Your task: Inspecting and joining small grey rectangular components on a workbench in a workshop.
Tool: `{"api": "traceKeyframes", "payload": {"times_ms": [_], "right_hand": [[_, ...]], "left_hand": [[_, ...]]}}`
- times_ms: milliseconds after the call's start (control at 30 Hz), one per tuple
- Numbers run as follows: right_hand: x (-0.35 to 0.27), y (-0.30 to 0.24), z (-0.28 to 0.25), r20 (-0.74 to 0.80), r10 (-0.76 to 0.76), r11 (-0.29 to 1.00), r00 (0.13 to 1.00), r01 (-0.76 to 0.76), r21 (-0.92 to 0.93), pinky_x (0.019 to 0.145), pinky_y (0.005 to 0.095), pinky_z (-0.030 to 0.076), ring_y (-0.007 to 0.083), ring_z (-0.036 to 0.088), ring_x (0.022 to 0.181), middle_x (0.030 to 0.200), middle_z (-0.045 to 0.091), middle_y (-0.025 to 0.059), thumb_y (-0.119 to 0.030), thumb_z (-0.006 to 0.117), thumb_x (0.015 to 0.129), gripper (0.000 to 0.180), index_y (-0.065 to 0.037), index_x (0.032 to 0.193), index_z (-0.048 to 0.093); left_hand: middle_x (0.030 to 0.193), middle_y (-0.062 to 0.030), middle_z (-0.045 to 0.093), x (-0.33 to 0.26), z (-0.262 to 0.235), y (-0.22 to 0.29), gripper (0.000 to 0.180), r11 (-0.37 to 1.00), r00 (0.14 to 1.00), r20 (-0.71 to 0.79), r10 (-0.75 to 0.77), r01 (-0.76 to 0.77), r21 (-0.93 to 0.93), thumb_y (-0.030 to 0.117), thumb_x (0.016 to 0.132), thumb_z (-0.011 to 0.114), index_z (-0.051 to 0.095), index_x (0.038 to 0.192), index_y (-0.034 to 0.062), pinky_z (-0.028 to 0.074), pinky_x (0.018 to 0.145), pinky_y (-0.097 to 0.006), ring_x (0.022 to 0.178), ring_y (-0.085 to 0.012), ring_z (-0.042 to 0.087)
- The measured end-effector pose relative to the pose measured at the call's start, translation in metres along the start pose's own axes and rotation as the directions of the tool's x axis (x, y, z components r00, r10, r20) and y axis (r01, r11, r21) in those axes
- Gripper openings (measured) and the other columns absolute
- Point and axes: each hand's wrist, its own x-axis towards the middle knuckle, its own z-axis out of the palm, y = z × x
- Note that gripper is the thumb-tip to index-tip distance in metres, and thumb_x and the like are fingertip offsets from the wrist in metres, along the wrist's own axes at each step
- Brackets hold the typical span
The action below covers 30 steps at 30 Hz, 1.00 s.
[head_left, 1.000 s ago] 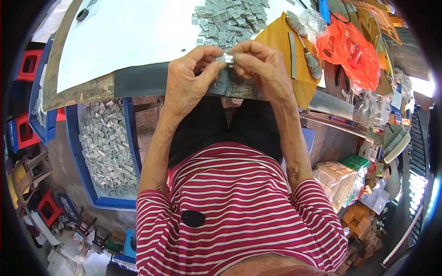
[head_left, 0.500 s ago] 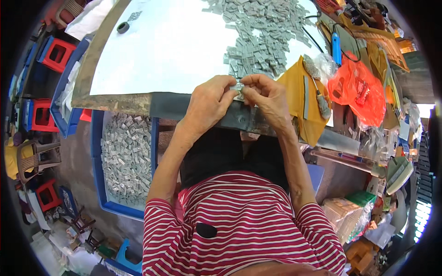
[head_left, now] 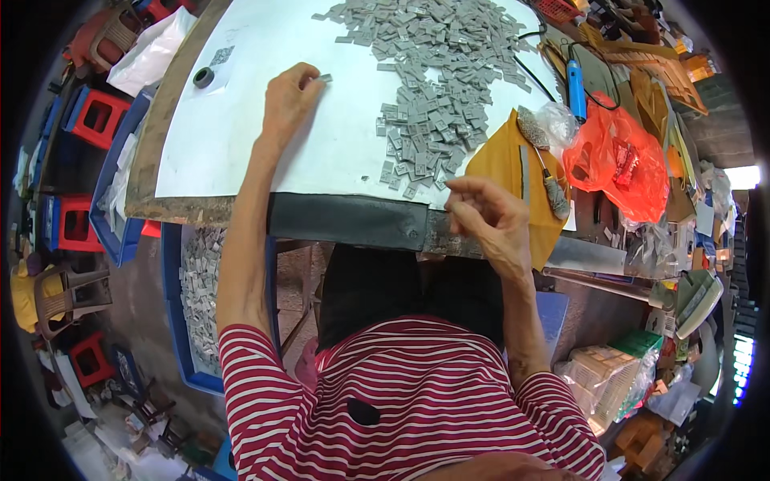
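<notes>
My left hand (head_left: 290, 100) reaches out over the white table sheet (head_left: 241, 128), fingertips pinched on a small grey piece (head_left: 324, 78), with bare sheet all around. My right hand (head_left: 488, 220) hovers loosely curled and empty at the table's near edge, beside the grey piece pile (head_left: 433, 88).

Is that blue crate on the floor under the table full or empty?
Partly full. The blue crate beside the person's left arm holds a layer of small grey pieces, like those heaped on the white tabletop. How deep they lie cannot be told.
</notes>
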Motion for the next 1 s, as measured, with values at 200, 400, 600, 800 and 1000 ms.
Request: {"api": "traceKeyframes", "payload": {"times_ms": [200, 400, 600, 800, 1000], "right_hand": [[-0.014, -0.006, -0.029, -0.109, 0.005, 0.994, 0.994, -0.016, -0.105, 0.053, 0.0158, 0.041, 0.0049, 0.052, 0.060, 0.076, 0.056, 0.0027, 0.000, 0.055, 0.081, 0.023, 0.004, 0.103, 0.054], [-0.011, 0.009, -0.059, -0.286, 0.007, 0.989, 0.958, -0.049, -0.138, 0.048, 0.0163, 0.038, 0.0063, 0.051, 0.058, 0.080, 0.059, 0.0049, 0.000, 0.054, 0.081, 0.022, 0.003, 0.102, 0.055], [-0.011, 0.016, -0.062, -0.311, -0.024, 0.999, 0.950, 0.009, -0.047, 0.046, 0.0172, 0.037, 0.0072, 0.051, 0.057, 0.079, 0.058, 0.0074, 0.001, 0.054, 0.081, 0.020, 0.006, 0.101, 0.054], [-0.006, 0.009, -0.063, -0.366, -0.027, 0.998, 0.930, 0.006, -0.057, 0.045, 0.0172, 0.037, 0.0067, 0.050, 0.055, 0.078, 0.058, 0.0070, 0.000, 0.053, 0.081, 0.020, 0.004, 0.100, 0.055], [0.002, 0.010, -0.082, -0.402, -0.116, 0.984, 0.908, 0.050, -0.171, 0.051, 0.0181, 0.039, 0.0070, 0.049, 0.056, 0.071, 0.057, 0.0054, 0.000, 0.053, 0.081, 0.016, 0.006, 0.096, 0.057]], "left_hand": [[0.068, -0.0125, 0.061, 0.031, 0.000, -0.031, 0.017, 0.974, 0.998, -0.050, 0.031, -0.019, 0.224, 0.018, 0.071, 0.062, 0.062, 0.084, 0.0057, 0.046, 0.059, -0.033, 0.062, -0.0240, 0.059], [0.064, -0.0077, 0.057, 0.032, -0.014, -0.033, 0.017, 0.970, 0.989, -0.027, -0.145, 0.147, 0.195, 0.016, 0.071, 0.062, 0.062, 0.084, 0.0045, 0.043, 0.056, -0.030, 0.058, -0.0181, 0.054], [0.067, -0.0105, 0.058, 0.036, -0.007, -0.024, 0.021, 0.968, 0.987, 0.004, -0.161, 0.157, 0.197, 0.014, 0.070, 0.059, 0.062, 0.089, 0.0054, 0.044, 0.058, -0.032, 0.060, -0.0203, 0.056], [0.072, -0.0138, 0.057, 0.072, 0.033, -0.025, 0.024, 0.954, 0.980, -0.014, 0.197, -0.188, 0.235, 0.013, 0.071, 0.057, 0.061, 0.094, 0.0068, 0.044, 0.063, -0.036, 0.067, -0.0269, 0.056], [0.080, -0.0167, 0.057, 0.102, 0.047, -0.059, 0.021, 0.868, 0.982, 0.045, 0.183, -0.183, 0.462, 0.020, 0.076, 0.055, 0.062, 0.093, 0.0107, 0.044, 0.068, -0.041, 0.076, -0.0314, 0.056]]}}
